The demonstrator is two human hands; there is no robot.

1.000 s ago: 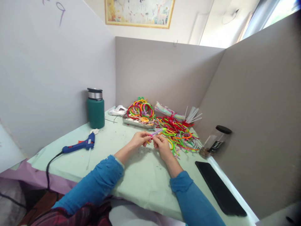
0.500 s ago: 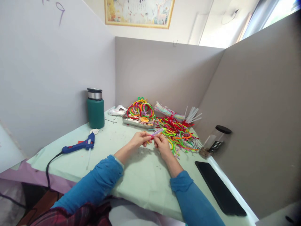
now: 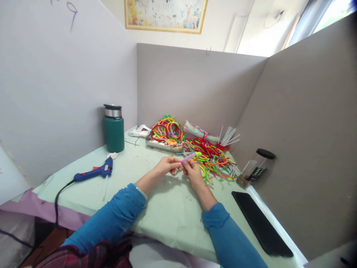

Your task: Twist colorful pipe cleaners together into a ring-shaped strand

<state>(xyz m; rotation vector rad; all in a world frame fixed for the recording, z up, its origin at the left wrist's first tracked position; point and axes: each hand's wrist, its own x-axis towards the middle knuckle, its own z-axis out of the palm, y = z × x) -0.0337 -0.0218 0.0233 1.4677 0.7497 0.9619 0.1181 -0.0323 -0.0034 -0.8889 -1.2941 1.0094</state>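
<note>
Both hands meet over the middle of the table, fingertips pinched on one fuzzy pipe cleaner piece [image 3: 189,157], lilac with a pink part near the fingers and a yellow-green end. My left hand [image 3: 167,165] grips its near, pink end. Close beside it, my right hand [image 3: 193,172] pinches the same piece from the right; its fingers partly hide the piece. Just beyond my right hand lies a heap of loose pipe cleaners [image 3: 214,156] in red, green, orange and grey.
A metal tray [image 3: 164,147] with coloured rings and small pieces stands behind the hands. To the left are a blue glue gun [image 3: 93,173] with its cord and a green bottle [image 3: 113,134]. A black flat slab [image 3: 260,223] and clear jar [image 3: 258,165] lie right. Grey partitions [image 3: 195,82] enclose the table.
The hands stay almost in place, with only slight finger movement. The yellow-green end of the held piece sits a little further right and looks fuller. Nothing else has visibly moved.
</note>
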